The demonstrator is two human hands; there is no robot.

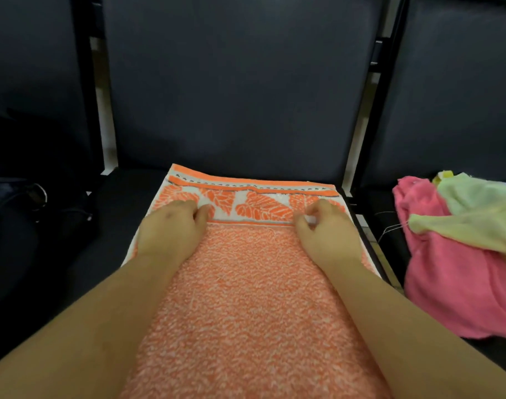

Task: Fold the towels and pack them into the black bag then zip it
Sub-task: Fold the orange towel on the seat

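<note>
Orange towel is laid flat on the middle seat, long axis running from the viewer toward the seat back, leaf-patterned border at the far end. Fuzzy orange/white terry otherwise. Left hand & right hand are rested on it near the border, fingers curled; whether cloth is pinched can't be told. Pink towel w/ a yellow towel is heaped on the right seat.

A waiting area or hall: 3 dark padded chairs stand joined in a row, black metal frame showing between their upright backs.
</note>
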